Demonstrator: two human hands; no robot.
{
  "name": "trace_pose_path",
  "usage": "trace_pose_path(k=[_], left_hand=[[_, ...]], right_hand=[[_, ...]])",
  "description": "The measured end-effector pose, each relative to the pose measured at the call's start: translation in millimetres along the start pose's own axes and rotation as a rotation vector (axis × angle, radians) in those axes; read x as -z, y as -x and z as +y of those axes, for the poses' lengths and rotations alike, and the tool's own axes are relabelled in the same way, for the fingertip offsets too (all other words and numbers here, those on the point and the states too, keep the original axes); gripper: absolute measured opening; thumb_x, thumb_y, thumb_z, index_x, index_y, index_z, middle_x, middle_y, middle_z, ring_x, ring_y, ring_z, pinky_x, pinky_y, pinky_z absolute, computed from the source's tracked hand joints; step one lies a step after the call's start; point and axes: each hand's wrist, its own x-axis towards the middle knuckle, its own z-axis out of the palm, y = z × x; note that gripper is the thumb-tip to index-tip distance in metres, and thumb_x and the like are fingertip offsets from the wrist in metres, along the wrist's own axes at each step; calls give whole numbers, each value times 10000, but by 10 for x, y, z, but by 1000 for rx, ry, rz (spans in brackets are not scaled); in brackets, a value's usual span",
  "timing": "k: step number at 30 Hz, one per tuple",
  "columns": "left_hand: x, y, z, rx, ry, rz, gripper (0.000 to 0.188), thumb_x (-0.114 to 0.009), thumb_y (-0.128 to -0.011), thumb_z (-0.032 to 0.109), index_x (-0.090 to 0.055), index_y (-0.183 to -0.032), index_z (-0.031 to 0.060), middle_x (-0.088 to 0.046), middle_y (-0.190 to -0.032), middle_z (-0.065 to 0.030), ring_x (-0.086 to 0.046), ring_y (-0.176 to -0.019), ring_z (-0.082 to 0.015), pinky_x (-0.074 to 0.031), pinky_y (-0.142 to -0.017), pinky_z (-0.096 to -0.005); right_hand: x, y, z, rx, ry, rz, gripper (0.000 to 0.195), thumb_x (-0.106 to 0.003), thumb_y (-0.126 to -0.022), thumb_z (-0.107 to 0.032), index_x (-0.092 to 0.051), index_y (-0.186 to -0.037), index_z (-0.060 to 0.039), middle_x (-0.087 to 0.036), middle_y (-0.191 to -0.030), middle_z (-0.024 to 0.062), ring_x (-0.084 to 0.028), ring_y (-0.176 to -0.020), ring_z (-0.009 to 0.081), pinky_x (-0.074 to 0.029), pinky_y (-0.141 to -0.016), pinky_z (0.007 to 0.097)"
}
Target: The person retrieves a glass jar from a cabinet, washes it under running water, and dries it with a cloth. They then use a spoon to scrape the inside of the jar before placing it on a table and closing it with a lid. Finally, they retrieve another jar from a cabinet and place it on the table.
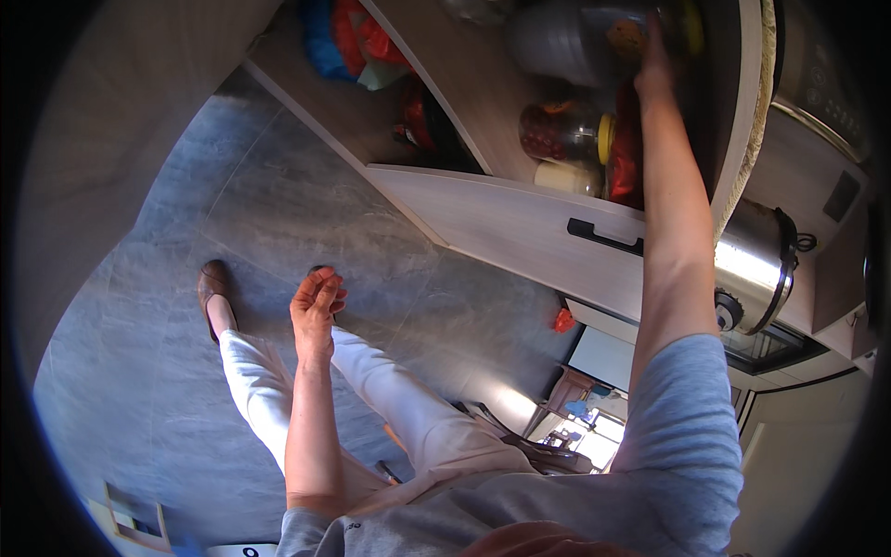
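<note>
My right hand (654, 73) reaches into an open cabinet (480, 104) at the top. Its thumb lies against a large clear jar (578, 42) with a yellow lid (693, 28); the other fingers are hidden and the area is blurred. Below that hand are a smaller jar (546, 132) of dark red contents, also yellow-lidded, a jar of pale contents (564, 178) and a red package (626, 160). My left hand (319, 306) hangs over the grey floor in front of my legs, fingers loosely bent, with nothing visible in it.
The cabinet's front panel (501, 216) has a black handle (605, 237). Left of a divider are red and blue plastic bags (348, 42). A metal cylindrical appliance (755, 264) stands to the right. A wooden panel (125, 125) fills the left side; a small red object (564, 320) is near the cabinet base.
</note>
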Motion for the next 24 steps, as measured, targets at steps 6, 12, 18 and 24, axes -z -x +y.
trace_pose_path(k=[6, 12, 18, 24], left_hand=[[16, -1, -16, 1, 8, -16, 270, -631, -860, 187, -608, -1091, 48, -648, -926, -30, -610, -780, -128, -469, -690, -250], [-7, -7, -22, -3, -5, 4, 255, -624, -863, 175, -608, -1087, 55, -653, -925, -28, -615, -772, -127, -472, -688, -252], [-5, -33, -40, -5, -23, -4, 241, -617, -863, 165, -605, -1081, 64, -660, -928, -28, -623, -778, -125, -478, -687, -254], [-13, -19, -36, 0, -17, -6, 246, -618, -866, 179, -612, -1074, 46, -652, -912, -29, -613, -765, -129, -470, -686, -253]], right_hand=[[-349, 755, -625, 268, 78, 158, 737, -692, -802, -332, -355, -1388, -37, -418, -1380, 151, -432, -1234, 244, -361, -992, 344], [-93, 1392, -546, 289, 28, 25, 703, -811, -704, -273, -449, -1246, -10, -560, -1170, 107, -553, -1046, 187, -429, -921, 305], [-210, 2434, -415, 195, -187, -290, 859, -842, -648, -99, -328, -1332, -31, -497, -1218, 82, -500, -1106, 172, -405, -957, 305], [-546, 2054, 141, 301, 82, -155, 1092, -871, -563, -388, -267, -1351, 66, -437, -1305, 227, -458, -1184, 329, -353, -1018, 371]])
